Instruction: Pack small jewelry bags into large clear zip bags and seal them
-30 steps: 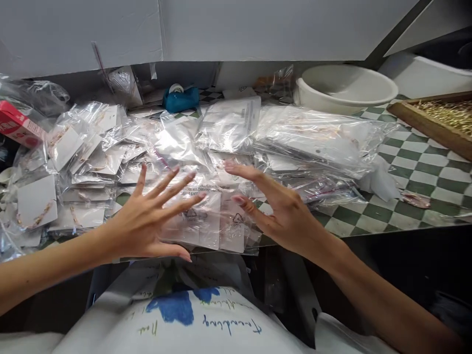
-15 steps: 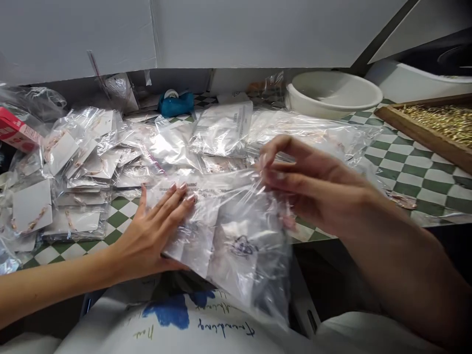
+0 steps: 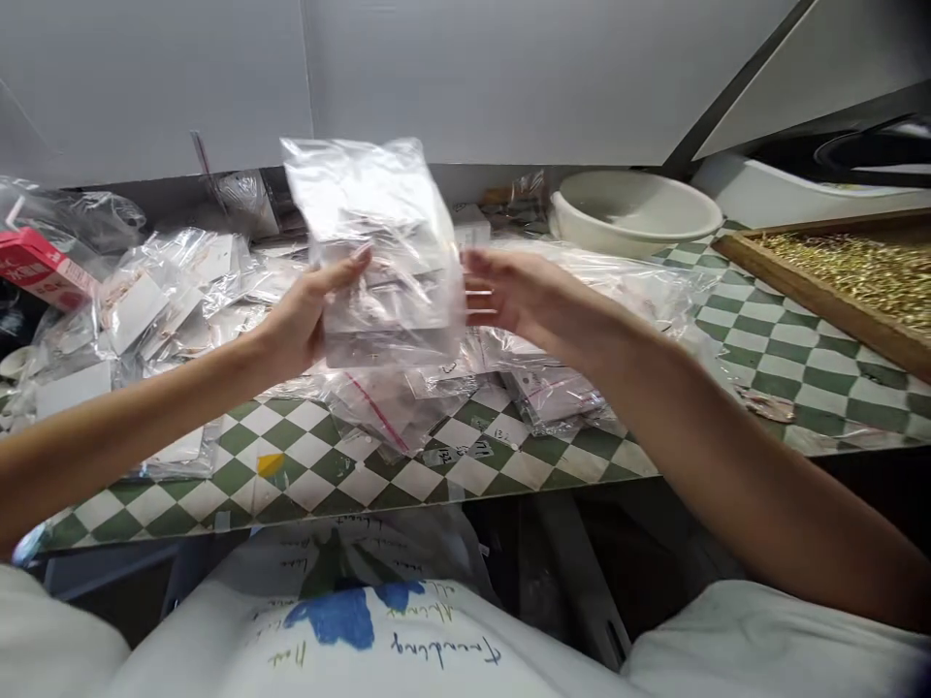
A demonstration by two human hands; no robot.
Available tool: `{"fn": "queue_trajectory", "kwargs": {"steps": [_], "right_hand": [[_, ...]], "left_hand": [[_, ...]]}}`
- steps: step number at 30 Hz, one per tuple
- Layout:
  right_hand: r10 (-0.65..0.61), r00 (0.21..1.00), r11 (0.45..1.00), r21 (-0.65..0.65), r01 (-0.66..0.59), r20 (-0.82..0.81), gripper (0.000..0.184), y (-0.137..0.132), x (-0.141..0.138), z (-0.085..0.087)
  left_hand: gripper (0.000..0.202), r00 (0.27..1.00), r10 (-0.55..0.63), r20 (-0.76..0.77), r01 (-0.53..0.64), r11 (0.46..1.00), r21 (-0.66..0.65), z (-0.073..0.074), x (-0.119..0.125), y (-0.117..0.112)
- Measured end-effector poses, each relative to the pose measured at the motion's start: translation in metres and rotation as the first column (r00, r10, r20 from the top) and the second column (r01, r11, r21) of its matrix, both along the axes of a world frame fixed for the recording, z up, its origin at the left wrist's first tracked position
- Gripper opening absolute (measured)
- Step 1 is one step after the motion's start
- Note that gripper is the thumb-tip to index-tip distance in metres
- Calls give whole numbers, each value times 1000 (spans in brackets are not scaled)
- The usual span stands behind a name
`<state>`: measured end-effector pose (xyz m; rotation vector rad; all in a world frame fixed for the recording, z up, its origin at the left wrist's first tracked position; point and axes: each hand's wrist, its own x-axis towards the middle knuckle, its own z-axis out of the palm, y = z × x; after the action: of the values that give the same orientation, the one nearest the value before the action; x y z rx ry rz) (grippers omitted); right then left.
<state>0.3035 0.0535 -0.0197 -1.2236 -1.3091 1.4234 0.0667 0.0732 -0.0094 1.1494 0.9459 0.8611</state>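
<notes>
A clear plastic bag (image 3: 393,281) packed with white cards is held up above the table, standing nearly upright. My left hand (image 3: 309,296) grips its left edge, thumb in front and the fingers hidden behind. At the bag's right edge is my right hand (image 3: 509,291), a little blurred, fingers stretched out and apart; whether the fingertips touch the plastic I cannot tell. Below the bag, a plastic bag with a pink seal strip (image 3: 378,412) lies on the table among other clear packets (image 3: 557,396).
Many bagged jewellery cards (image 3: 135,315) are heaped at left, near a red drink carton (image 3: 44,267). A white basin (image 3: 640,208) stands at the back right, beside a wooden tray (image 3: 821,310) of gold-coloured pieces. A checkered cloth (image 3: 291,456) covers the table.
The bag of cards has moved up and away from the table's front edge. My left hand went from lying flat on it to gripping its side; my right hand released its pinch.
</notes>
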Motion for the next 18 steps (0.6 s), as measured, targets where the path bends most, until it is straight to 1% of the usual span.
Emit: {"fn": "queue_trajectory", "kwargs": {"steps": [1,2,3,5,6,7,8,9,10,11,12,13,14,15,16,17,18], "right_hand": [[1,1000,1000,20,-1,5,50,0,-4,-2],[-34,999,998,60,34,-4,46,1,-5,-3],[-89,996,990,106,91,-23,41,2,-4,-3],[-208,977,959,185,213,-47,30,5,9,0],[-276,961,937,216,274,-21,26,7,20,3],[-354,934,914,231,335,49,24,9,32,6],[-436,885,887,244,392,163,27,9,44,8],[-520,800,850,274,450,299,39,9,55,10],[-583,695,811,339,476,420,53,7,64,12],[-640,587,768,431,473,496,63,3,69,12],[-685,508,727,532,433,522,66,-1,71,13],[-714,479,691,624,364,511,61,-7,70,12],[-720,498,661,695,282,483,50,-14,65,12],[-690,551,651,735,190,469,37,-20,59,11],[-626,617,656,750,86,477,27,-27,52,10],[-539,674,666,745,-26,505,20,-33,45,9],[-454,705,669,731,-134,545,17,-38,39,8]], "left_hand": [[37,999,-44,5,44,998,-53,-3,5,3],[36,997,-79,15,80,994,-69,-5,9,6],[33,995,-100,22,101,993,-54,-7,11,7],[28,995,-101,6,100,995,24,-5,8,7],[26,996,-83,-14,83,994,64,-2,3,6],[24,998,-51,-38,55,994,92,2,-4,5],[23,998,-7,-64,14,995,103,7,-12,3],[20,995,39,-88,-30,995,99,11,-21,1],[19,990,80,-113,-70,993,91,15,-30,-1],[17,984,111,-140,-99,991,87,18,-38,-3],[18,976,130,-172,-115,989,94,19,-46,-6],[19,968,132,-212,-109,987,119,19,-51,-9],[21,959,114,-261,-71,983,167,16,-55,-11],[24,943,74,-324,4,972,235,13,-58,-13],[27,913,25,-406,113,943,312,8,-59,-16],[31,865,-17,-502,241,891,385,3,-60,-18],[35,799,-41,-599,373,815,442,-3,-59,-20]]}}
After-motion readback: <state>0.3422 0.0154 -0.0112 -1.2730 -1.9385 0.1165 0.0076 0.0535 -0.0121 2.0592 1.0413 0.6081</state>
